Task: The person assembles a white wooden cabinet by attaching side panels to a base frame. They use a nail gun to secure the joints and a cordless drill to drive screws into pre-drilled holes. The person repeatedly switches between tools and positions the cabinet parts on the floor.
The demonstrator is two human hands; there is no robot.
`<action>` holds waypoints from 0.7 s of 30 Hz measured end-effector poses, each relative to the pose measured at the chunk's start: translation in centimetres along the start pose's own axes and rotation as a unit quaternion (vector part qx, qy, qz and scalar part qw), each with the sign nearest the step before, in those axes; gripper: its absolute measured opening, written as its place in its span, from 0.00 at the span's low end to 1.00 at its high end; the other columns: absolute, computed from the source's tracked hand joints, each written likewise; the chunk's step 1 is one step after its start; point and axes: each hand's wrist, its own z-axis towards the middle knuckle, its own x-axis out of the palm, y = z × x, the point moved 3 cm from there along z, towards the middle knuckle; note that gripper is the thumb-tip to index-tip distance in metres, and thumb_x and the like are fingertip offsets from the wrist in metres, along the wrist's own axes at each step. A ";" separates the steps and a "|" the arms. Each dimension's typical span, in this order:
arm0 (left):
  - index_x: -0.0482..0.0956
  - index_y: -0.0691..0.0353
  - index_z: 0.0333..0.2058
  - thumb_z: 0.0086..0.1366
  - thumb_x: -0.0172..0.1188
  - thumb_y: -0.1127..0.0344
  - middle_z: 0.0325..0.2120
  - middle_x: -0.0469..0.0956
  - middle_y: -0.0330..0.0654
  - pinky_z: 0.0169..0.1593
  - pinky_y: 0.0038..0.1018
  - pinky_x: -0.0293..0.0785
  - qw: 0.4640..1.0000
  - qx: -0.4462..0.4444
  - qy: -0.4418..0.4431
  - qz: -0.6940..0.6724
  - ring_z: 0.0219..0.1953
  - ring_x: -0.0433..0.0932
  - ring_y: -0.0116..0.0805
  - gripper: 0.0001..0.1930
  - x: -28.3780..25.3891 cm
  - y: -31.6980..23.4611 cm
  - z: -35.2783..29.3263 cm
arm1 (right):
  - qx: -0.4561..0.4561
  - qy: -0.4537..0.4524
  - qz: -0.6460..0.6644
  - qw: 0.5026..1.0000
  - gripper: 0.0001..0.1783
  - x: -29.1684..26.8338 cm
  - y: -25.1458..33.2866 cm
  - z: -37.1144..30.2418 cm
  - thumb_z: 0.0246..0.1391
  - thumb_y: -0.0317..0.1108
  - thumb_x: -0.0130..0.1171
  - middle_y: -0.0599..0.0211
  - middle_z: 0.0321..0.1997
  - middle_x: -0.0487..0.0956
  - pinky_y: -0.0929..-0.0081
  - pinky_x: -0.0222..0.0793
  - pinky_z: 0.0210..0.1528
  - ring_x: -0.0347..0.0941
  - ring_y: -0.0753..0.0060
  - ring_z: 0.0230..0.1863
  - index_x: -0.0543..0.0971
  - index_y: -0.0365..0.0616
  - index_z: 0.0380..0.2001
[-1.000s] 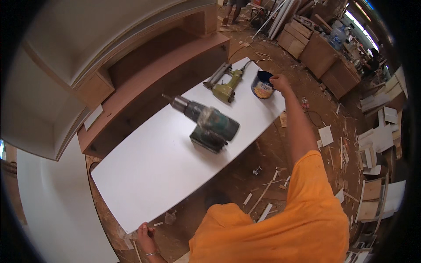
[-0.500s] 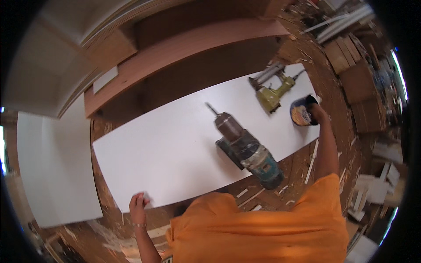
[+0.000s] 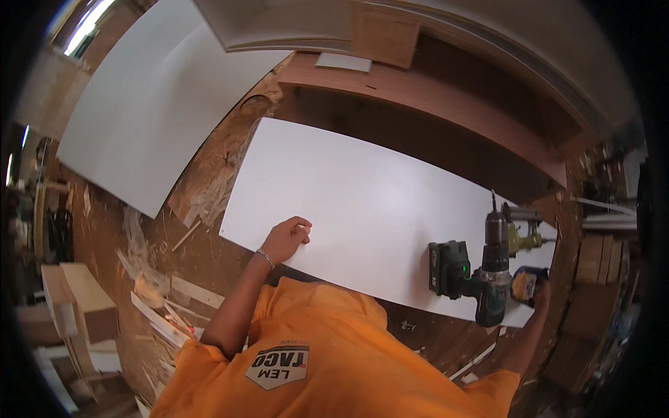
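A long white board (image 3: pixel 334 188) lies before me. Over its near left part is my left hand (image 3: pixel 284 240), its fingers curled together; whether something small sits in them I cannot make out. At the far right, my right hand (image 3: pixel 542 294) reaches into a dark tin (image 3: pixel 524 285) with a yellow patch, and its fingers are hidden inside. Left of the tin, a green and black cordless drill (image 3: pixel 493 275) rests on the board, its bit pointing away from me. Behind the drill a yellow-green nail gun (image 3: pixel 526 240) is partly hidden.
A reddish-brown wooden cabinet frame (image 3: pixel 432 104) stands along the board's far side. Another white panel (image 3: pixel 167 90) lies at the far left. Wood offcuts and clear plastic (image 3: pixel 143 258) litter the floor at left, and stacked brown boxes (image 3: pixel 592 272) stand at right.
My view has swung to the left, so the board and tools appear farther right. My left hand has moved inward over the board from its near edge. My right hand remains at the tin.
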 end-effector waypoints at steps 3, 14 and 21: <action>0.78 0.65 0.47 0.69 0.56 0.63 0.31 0.83 0.42 0.43 0.25 0.77 0.999 0.013 -0.020 -0.033 0.36 0.82 0.28 0.13 -1.0 2.2 0.9 | 0.082 0.005 0.161 0.984 0.19 -3.7 -3.1 0.6 0.58 0.34 0.50 0.63 0.43 0.83 0.72 0.74 0.47 0.79 0.67 0.43 0.80 0.35 0.48; 0.78 0.65 0.46 0.71 0.53 0.68 0.28 0.79 0.39 0.41 0.26 0.75 0.997 -0.021 -0.063 -0.034 0.32 0.78 0.27 0.11 -2.7 6.6 -2.4 | -0.264 -0.179 -0.326 0.890 0.15 3.9 21.6 -1.5 0.56 0.33 0.58 0.49 0.44 0.81 0.54 0.72 0.50 0.77 0.42 0.48 0.79 0.37 0.45; 0.78 0.63 0.47 0.70 0.54 0.70 0.26 0.80 0.38 0.40 0.23 0.73 0.997 0.016 -0.078 0.012 0.33 0.79 0.25 0.10 -2.0 1.8 -4.2 | -0.245 0.049 -0.565 0.786 0.15 8.1 19.4 3.6 0.49 0.30 0.58 0.41 0.42 0.80 0.49 0.72 0.50 0.77 0.38 0.47 0.74 0.39 0.41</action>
